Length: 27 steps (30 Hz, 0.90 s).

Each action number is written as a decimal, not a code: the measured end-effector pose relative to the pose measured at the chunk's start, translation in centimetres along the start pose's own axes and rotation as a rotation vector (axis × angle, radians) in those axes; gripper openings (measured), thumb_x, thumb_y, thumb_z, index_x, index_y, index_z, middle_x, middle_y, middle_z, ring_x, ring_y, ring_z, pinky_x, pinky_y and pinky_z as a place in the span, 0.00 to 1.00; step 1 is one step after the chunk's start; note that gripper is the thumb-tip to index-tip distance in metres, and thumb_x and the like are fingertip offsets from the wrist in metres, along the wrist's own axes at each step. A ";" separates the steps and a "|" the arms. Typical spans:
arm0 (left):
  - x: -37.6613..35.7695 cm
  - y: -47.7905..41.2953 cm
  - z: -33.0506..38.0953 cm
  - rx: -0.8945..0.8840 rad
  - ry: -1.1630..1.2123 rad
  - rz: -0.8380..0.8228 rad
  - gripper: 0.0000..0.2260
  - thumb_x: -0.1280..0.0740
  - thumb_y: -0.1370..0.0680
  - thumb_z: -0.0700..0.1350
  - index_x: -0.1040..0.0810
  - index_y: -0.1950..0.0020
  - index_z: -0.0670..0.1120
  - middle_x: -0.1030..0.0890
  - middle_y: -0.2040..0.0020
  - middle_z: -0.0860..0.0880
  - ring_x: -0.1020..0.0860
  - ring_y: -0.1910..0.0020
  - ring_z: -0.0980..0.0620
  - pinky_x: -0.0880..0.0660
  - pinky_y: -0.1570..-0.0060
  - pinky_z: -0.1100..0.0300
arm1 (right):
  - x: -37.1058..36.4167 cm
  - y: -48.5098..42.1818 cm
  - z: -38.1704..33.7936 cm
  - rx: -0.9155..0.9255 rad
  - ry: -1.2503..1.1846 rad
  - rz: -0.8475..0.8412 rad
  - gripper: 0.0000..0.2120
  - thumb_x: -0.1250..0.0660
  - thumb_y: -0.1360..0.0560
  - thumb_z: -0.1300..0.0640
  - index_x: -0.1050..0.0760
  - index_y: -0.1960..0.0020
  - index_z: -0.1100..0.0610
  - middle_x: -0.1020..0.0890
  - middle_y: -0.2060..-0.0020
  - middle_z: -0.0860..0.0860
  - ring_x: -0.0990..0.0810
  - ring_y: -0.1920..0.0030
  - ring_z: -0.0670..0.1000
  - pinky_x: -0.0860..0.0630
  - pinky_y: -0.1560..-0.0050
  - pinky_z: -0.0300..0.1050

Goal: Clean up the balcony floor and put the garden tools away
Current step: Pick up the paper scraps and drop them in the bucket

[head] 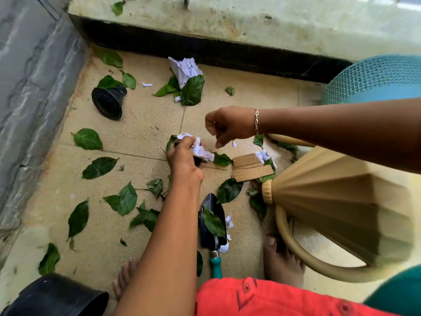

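Green leaves (99,167) and white paper scraps lie scattered over the beige tiled floor (141,124). My left hand (184,156) grips a bunch of crumpled white paper (202,151) and leaves near the floor's middle. My right hand (227,125) hovers just above it, fingers curled with the fingertips pointing down, and nothing shows in it. A black trowel with a teal handle (213,226) lies on the floor near my feet, a leaf on its blade. Cardboard pieces (250,167) lie to the right. A larger crumpled paper (185,69) sits by the far wall.
A small black pot (108,102) lies tipped over at the left. A beige watering can (337,210) stands at the right, a teal basket (376,80) behind it. A black container (57,297) is at the bottom left. The wall ledge (227,23) borders the far side.
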<state>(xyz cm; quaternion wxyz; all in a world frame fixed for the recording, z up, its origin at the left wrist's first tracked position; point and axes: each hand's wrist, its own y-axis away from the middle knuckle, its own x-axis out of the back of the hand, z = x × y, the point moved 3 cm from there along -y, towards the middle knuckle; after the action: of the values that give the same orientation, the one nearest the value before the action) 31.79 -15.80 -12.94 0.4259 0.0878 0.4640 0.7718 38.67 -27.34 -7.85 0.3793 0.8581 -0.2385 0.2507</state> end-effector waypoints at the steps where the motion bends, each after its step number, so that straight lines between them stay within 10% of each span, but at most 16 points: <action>1: 0.5 -0.3 0.0 -0.011 -0.002 0.029 0.09 0.38 0.25 0.34 0.29 0.46 0.44 0.26 0.58 0.45 0.27 0.64 0.49 0.27 0.66 0.61 | -0.1 0.3 0.7 -0.040 0.128 -0.052 0.14 0.28 0.30 0.60 0.34 0.61 0.49 0.25 0.66 0.46 0.28 0.66 0.46 0.34 0.67 0.38; 8: 1.6 -0.1 -2.0 0.040 -0.163 -0.002 0.08 0.36 0.25 0.35 0.24 0.46 0.42 0.27 0.56 0.45 0.29 0.64 0.50 0.33 0.69 0.61 | -4.9 2.7 5.4 -0.332 0.734 -0.398 0.34 0.29 0.32 0.41 0.35 0.33 0.56 0.25 0.42 0.56 0.25 0.45 0.55 0.30 0.56 0.44; 13: 1.3 0.6 -3.4 0.100 -0.213 -0.026 0.04 0.34 0.25 0.35 0.26 0.51 0.41 0.27 0.64 0.45 0.27 0.67 0.48 0.30 0.67 0.60 | -5.3 2.0 5.9 -0.310 0.668 -0.337 0.20 0.30 0.28 0.53 0.27 0.39 0.58 0.21 0.47 0.55 0.23 0.49 0.54 0.28 0.58 0.42; 22: 1.3 0.7 -3.0 0.053 -0.155 -0.117 0.07 0.29 0.27 0.39 0.26 0.60 0.46 0.23 0.68 0.49 0.24 0.70 0.52 0.27 0.64 0.59 | 0.1 -0.5 2.3 -0.199 0.066 0.022 0.11 0.26 0.33 0.59 0.28 0.61 0.51 0.28 0.68 0.44 0.29 0.65 0.47 0.34 0.69 0.38; 27: 1.5 0.5 -1.8 -0.016 -0.123 -0.085 0.13 0.27 0.30 0.37 0.24 0.47 0.42 0.19 0.51 0.42 0.20 0.53 0.42 0.24 0.58 0.51 | -0.2 -0.9 1.2 -0.136 -0.353 0.035 0.14 0.26 0.33 0.65 0.28 0.58 0.51 0.22 0.63 0.51 0.23 0.63 0.50 0.23 0.67 0.40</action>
<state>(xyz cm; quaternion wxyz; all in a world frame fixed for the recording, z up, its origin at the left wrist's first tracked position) 29.64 -15.98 -13.90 0.4867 0.1118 0.4339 0.7499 39.34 -27.64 -9.20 0.3844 0.8569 -0.3325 0.0860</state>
